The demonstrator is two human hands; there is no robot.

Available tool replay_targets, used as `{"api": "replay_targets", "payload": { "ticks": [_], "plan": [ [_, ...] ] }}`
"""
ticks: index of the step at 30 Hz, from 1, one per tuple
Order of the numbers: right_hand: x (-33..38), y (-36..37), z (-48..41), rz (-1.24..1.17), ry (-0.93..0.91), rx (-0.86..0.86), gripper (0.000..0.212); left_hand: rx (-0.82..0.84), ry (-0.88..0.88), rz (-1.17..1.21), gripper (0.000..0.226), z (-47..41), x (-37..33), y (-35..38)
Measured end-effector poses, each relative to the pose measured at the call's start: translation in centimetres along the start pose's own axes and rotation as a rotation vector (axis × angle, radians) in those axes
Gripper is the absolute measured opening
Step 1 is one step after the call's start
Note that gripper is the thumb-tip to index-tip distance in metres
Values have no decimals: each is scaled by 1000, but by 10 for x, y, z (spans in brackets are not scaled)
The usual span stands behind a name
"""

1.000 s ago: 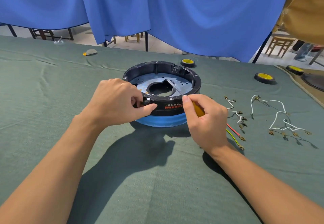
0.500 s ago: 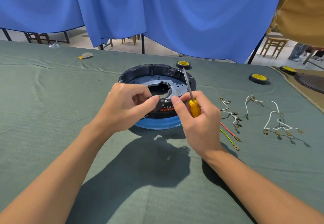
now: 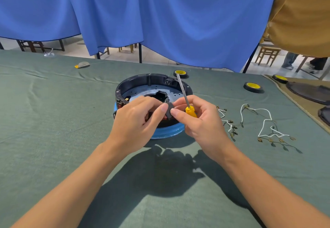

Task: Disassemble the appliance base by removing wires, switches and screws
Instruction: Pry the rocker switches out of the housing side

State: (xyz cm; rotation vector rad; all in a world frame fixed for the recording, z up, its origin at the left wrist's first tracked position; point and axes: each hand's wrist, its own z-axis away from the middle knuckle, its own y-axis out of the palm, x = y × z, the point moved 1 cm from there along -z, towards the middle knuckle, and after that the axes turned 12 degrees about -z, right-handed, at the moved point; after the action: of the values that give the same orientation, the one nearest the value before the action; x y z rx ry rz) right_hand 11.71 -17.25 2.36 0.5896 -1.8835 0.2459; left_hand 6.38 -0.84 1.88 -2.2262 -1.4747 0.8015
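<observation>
Left hand [image 3: 141, 120] is pinching a small black switch [image 3: 168, 112] between thumb and fingertips, right at the near wall of the appliance base [image 3: 135, 85]. I'm reading it as a switch, and I can't tell if it's fully free of the base. Right hand [image 3: 201, 122] is gripping the yellow-handled screwdriver [image 3: 190, 111] in curled fingers, shaft pointing up and away over the base, while its thumb and forefinger are closing on the same switch. Both hands are sharing one tiny piece above the green cloth [image 3: 53, 129]. The base is sitting open side up on a blue ring [image 3: 166, 132], metal plate showing inside. Risks as I'm judging them: the switch slipping and dropping into the base's centre hole, because the right hand is doing two jobs at once, or the screwdriver tipping out of that split grip. Further right, white wires [image 3: 266, 123] are lying loose, well apart from the base. Yellow-hubbed wheels [image 3: 253, 86] are sitting near the far edge, with a blue curtain [image 3: 160, 13] hanging behind.
</observation>
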Motion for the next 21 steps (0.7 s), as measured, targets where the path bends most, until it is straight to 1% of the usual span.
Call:
{"api": "replay_targets", "payload": {
  "ticks": [2,4,7,11,14,18,21],
  "plan": [
    [2,-14,0,63,17,-28,8,-58,34,-119,33,2,-2,3],
    [5,-34,2,147,35,-88,10,-76,72,-236,29,5,-3,7],
    [10,-71,10,279,68,-183,11,-1,118,-367,30,8,0,13],
    [14,-123,24,499,131,-308,10,102,111,-402,32,12,3,18],
    [12,-150,36,566,196,-381,12,127,86,-424,30,12,3,21],
    [7,-164,47,636,257,-409,13,128,59,-420,29,11,2,22],
    [5,-164,45,731,291,-399,15,131,42,-417,30,12,3,21]
  ]
}}
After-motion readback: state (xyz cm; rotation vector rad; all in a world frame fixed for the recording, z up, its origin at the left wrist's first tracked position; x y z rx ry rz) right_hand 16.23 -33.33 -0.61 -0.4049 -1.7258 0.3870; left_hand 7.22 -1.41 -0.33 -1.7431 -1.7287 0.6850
